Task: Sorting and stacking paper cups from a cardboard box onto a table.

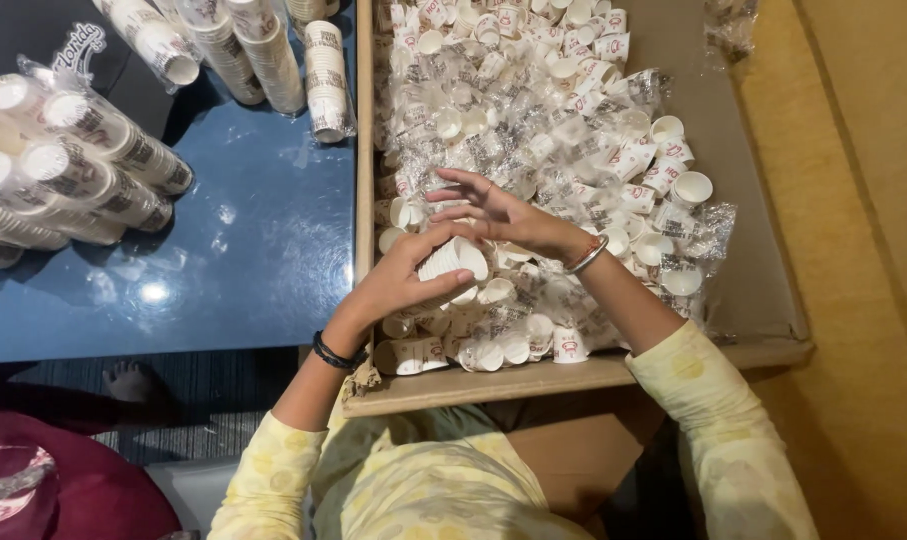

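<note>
My left hand (pixel 398 280) grips a short stack of small white paper cups (pixel 455 260) held on its side over a large cardboard box (pixel 763 300). My right hand (pixel 493 212) hovers just above the stack's open end, fingers spread, with nothing visibly in it. The box holds a heap of loose small paper cups (pixel 533 110) mixed with crumpled clear plastic wrap. Both wrists wear bangles, and my sleeves are pale yellow.
On the blue table (pixel 253 260) to the left lie several long plastic-wrapped sleeves of stacked cups (pixel 83 150), with more sleeves (pixel 263 50) at the top. A dark cap lies at the upper left. A bare foot (pixel 131 380) shows under the table.
</note>
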